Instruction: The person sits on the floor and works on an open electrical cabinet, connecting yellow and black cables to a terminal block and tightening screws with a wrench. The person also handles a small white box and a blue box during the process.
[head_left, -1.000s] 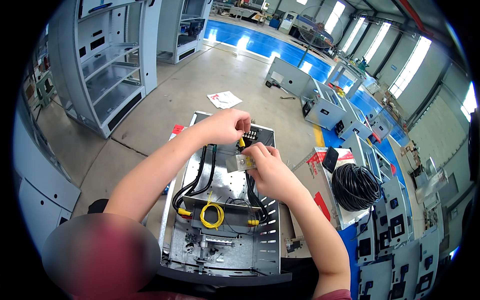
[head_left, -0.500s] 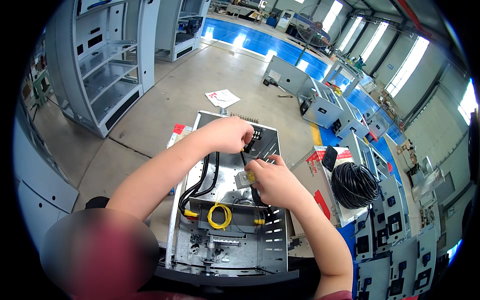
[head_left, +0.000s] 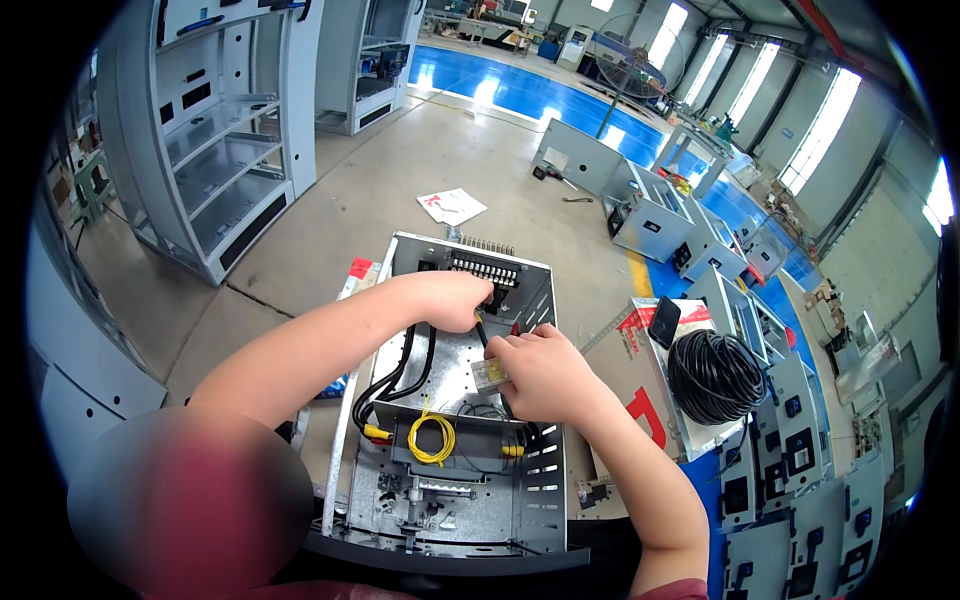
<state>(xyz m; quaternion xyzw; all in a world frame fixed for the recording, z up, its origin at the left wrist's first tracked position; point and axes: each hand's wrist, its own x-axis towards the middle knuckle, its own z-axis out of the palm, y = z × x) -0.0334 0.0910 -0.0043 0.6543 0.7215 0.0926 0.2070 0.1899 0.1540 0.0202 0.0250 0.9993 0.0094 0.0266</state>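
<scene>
A metal enclosure (head_left: 345,440) with open top lies in front of me. My left hand (head_left: 458,300) reaches in at its far part, fingers closed on the upper end of a black cable (head_left: 483,334), where a bit of yellow shows; the fingertips are partly hidden. Just beyond is a terminal strip (head_left: 485,269) with a white row. My right hand (head_left: 545,375), nearer and to the right, is closed on a small clear box (head_left: 490,376) with yellow inside, beside the same cable. A coil of yellow wire (head_left: 431,440) rests on the enclosure's grey cross plate.
On the right, a coil of black cable (head_left: 715,378) and a black phone (head_left: 664,320) lie on a cardboard box. Grey cabinets (head_left: 215,150) stand at the far left. White paper (head_left: 452,206) lies on the floor beyond the enclosure. Several metal panels (head_left: 755,560) line the lower right.
My left hand has come slightly nearer and lower, baring more of the terminal strip. The right hand still holds the clear box, tilted slightly differently. The whole view has shifted a little.
</scene>
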